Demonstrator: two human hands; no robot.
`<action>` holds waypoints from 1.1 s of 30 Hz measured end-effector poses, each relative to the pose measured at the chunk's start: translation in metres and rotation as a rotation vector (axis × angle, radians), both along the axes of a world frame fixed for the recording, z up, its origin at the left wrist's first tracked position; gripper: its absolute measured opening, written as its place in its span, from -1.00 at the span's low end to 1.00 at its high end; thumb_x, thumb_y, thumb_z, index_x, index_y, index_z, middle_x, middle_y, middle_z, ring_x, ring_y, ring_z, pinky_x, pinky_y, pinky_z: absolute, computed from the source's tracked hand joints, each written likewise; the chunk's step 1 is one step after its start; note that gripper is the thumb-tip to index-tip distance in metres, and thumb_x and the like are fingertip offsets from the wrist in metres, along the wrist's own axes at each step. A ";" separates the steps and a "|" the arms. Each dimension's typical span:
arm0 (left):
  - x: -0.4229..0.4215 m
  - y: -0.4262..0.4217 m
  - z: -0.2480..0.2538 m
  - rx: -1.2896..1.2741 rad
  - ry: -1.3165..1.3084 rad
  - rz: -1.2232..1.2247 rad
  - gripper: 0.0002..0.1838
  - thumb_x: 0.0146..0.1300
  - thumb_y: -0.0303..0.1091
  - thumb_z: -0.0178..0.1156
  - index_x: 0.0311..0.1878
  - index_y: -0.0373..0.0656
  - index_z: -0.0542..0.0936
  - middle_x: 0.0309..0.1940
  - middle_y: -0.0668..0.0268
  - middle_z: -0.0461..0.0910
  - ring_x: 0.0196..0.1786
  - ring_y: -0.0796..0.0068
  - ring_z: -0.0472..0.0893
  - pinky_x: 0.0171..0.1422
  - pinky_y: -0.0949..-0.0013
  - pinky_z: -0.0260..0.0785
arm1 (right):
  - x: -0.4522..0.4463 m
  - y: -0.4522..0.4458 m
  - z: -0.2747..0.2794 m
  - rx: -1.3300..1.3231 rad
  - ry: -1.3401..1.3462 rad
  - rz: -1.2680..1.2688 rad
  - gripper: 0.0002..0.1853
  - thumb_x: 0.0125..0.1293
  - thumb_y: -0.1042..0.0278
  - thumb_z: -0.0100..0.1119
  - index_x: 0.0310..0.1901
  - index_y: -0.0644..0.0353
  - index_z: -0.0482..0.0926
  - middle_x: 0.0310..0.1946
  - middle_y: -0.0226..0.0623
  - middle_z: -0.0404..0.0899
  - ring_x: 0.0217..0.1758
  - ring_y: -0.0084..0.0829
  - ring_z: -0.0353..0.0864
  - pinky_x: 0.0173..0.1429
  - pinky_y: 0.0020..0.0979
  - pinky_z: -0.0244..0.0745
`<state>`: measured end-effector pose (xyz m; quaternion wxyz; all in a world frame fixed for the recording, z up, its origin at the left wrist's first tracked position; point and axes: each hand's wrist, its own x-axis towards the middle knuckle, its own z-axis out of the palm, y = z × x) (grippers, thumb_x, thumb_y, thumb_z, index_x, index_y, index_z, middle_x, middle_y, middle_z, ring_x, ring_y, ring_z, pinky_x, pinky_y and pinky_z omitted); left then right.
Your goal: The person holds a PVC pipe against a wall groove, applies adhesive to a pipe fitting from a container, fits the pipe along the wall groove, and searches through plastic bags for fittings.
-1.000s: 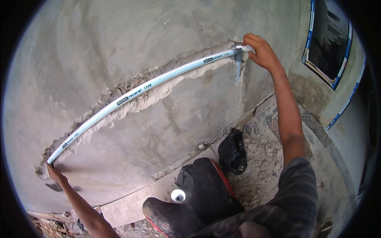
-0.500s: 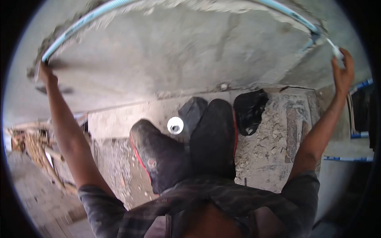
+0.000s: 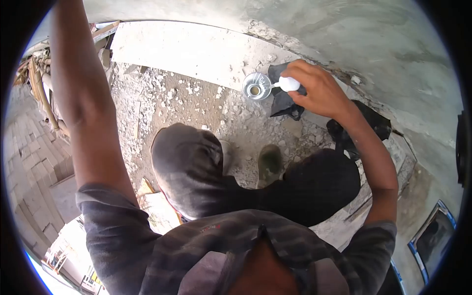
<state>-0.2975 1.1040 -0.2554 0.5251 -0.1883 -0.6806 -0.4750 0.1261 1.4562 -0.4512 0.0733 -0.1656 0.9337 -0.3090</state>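
Observation:
My right hand (image 3: 314,88) pinches a white brush cap (image 3: 289,84) by its round top. The cap's thin white stem points left, over the near edge of a round, silvery glue can (image 3: 257,86) with a small round opening. Whether the tip touches the can I cannot tell. The can stands upright on the floor. Beside it, partly below my right hand, lies a crumpled black plastic bag (image 3: 285,103). My left forearm (image 3: 81,73) reaches up past the top left edge, with the hand out of view.
A grey plastered wall (image 3: 373,44) curves along the top right. A pale board (image 3: 177,46) lies along its foot. Rubble (image 3: 196,101) covers the floor before my knees. Another black bag (image 3: 378,123) lies at right, and wooden sticks (image 3: 39,93) are piled at left.
My right hand has come down from the blue pipe's right end in the wall to the can, still holding the brush cap. My view has tilted down; pipe and left hand are out of sight.

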 end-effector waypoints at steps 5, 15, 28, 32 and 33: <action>0.101 0.016 -0.178 -0.507 -0.038 0.060 -0.20 0.39 -0.36 0.08 0.57 -0.20 -0.10 0.56 -0.09 -0.31 0.61 -0.06 -0.20 0.67 -0.11 -0.33 | -0.016 -0.023 -0.068 0.044 0.022 0.147 -0.66 0.09 0.49 0.32 -0.05 0.24 0.57 -0.10 -0.19 0.56 -0.09 -0.08 0.58 0.03 -0.14 0.43; 0.316 0.070 -0.406 -1.407 -0.987 -0.872 0.27 0.00 -0.11 0.52 0.61 -0.14 -0.16 0.57 -0.06 -0.03 0.60 -0.05 0.03 0.57 -0.20 -0.06 | -0.021 -0.052 -0.145 0.437 0.045 0.375 -0.71 0.04 0.42 0.36 -0.15 0.06 0.60 -0.20 -0.26 0.55 -0.04 -0.19 0.61 -0.06 -0.12 0.50; 0.299 0.101 -0.444 -1.351 -0.818 -1.031 0.15 -0.12 -0.06 0.57 0.55 0.08 0.14 0.52 0.24 0.20 0.60 0.14 0.11 0.54 -0.33 -0.07 | 0.003 -0.069 -0.206 0.398 0.069 0.066 -0.65 0.20 0.11 0.35 -0.10 0.16 0.60 -0.20 -0.11 0.56 -0.20 -0.07 0.68 -0.14 -0.09 0.61; 0.300 0.100 -0.444 -1.355 -0.807 -0.989 0.12 -0.03 0.16 0.49 0.56 0.10 0.12 0.54 0.26 0.16 0.60 0.13 0.10 0.57 -0.26 -0.09 | 0.007 -0.080 -0.180 0.335 0.029 -0.011 -0.63 0.19 0.18 0.38 -0.04 0.17 0.55 -0.14 -0.04 0.52 -0.12 -0.02 0.67 -0.13 -0.04 0.62; 0.301 0.099 -0.442 -1.376 -0.802 -0.969 0.13 -0.05 0.13 0.52 0.56 0.13 0.13 0.54 0.24 0.17 0.60 0.12 0.10 0.57 -0.25 -0.09 | 0.010 -0.078 -0.177 0.345 0.072 0.084 -0.70 0.23 0.30 0.30 -0.05 0.19 0.54 -0.13 -0.03 0.49 -0.11 -0.01 0.64 -0.15 -0.04 0.61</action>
